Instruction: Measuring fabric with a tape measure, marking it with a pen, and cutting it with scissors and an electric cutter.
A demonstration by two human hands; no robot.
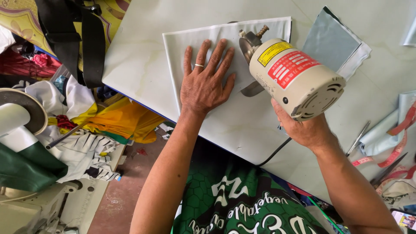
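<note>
My left hand (206, 80) lies flat, fingers spread, on a stack of pale grey fabric (225, 121) on the table, a ring on one finger. My right hand (303, 128) grips the handle of a cream electric rotary fabric cutter (292, 78) with red and yellow labels. Its round blade (247, 50) stands on the fabric just right of my left fingers. A black cord (273, 151) runs from the cutter off the table's near edge.
The pale marbled table (134, 56) carries folded grey fabric pieces (333, 43) at the back right, a red measuring tape (396, 143), scissors (388, 169) and a metal rod (357, 138). Piled garments (95, 125) and a sewing machine (39, 203) are at left.
</note>
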